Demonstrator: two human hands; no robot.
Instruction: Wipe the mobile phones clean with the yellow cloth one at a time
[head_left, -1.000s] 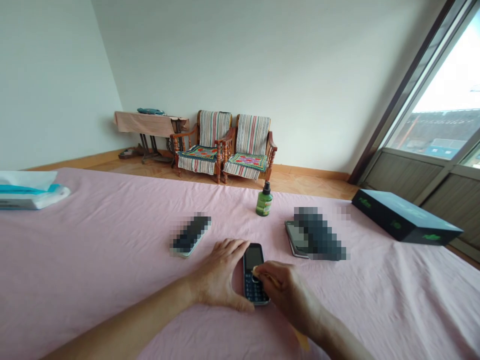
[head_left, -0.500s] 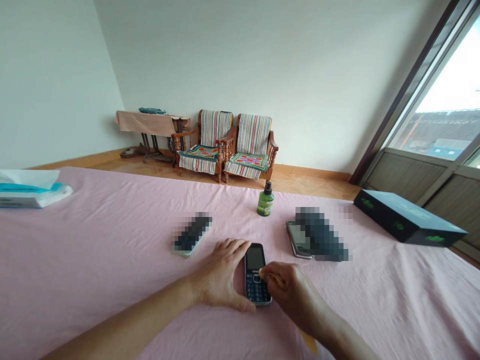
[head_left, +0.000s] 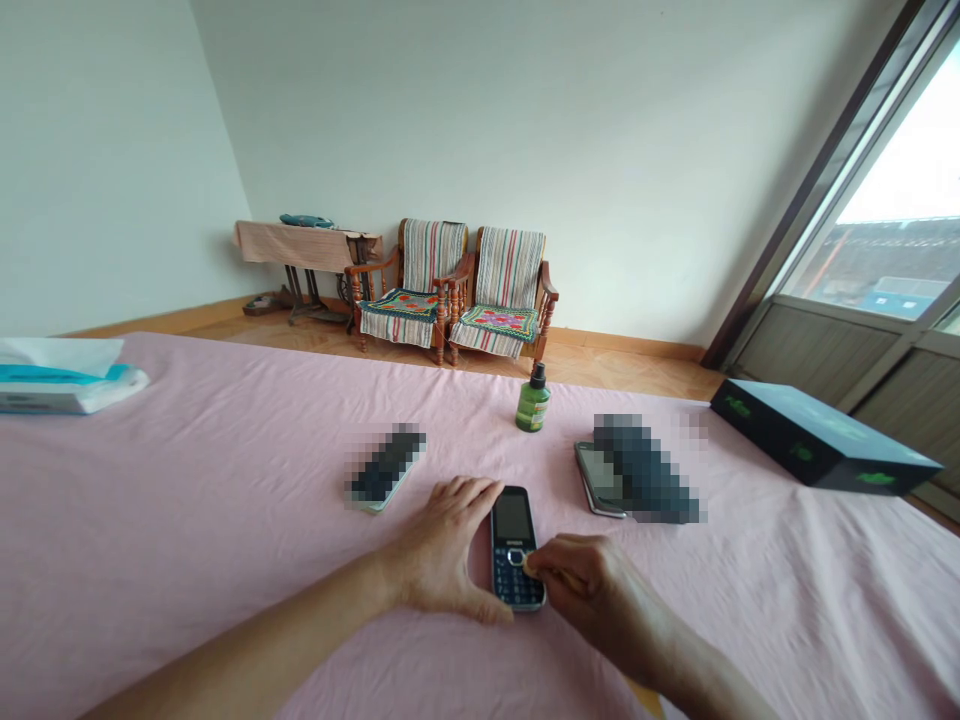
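A dark keypad phone [head_left: 513, 515] lies face up on the pink cloth [head_left: 247, 480]. My left hand [head_left: 450, 550] rests along its left side, fingertips at the top edge and thumb at the bottom corner, steadying it. Over the right part of the keypad, my right hand [head_left: 581, 585] is closed in a pinch on a small yellowish thing whose tip touches the keys; most of it is hidden by the fingers. Beyond the phone stands a green bottle [head_left: 533, 407] with a black cap.
A blurred dark phone [head_left: 387, 468] lies to the left. On the right are a grey-screened phone [head_left: 598, 478], a blurred dark object [head_left: 649, 475] over it, and a black box [head_left: 821, 435]. A tissue pack [head_left: 67, 390] sits far left. Two chairs stand behind.
My right hand has shifted slightly right and down across the keypad, with the yellowish thing still pinched. My left hand keeps its place beside the phone.
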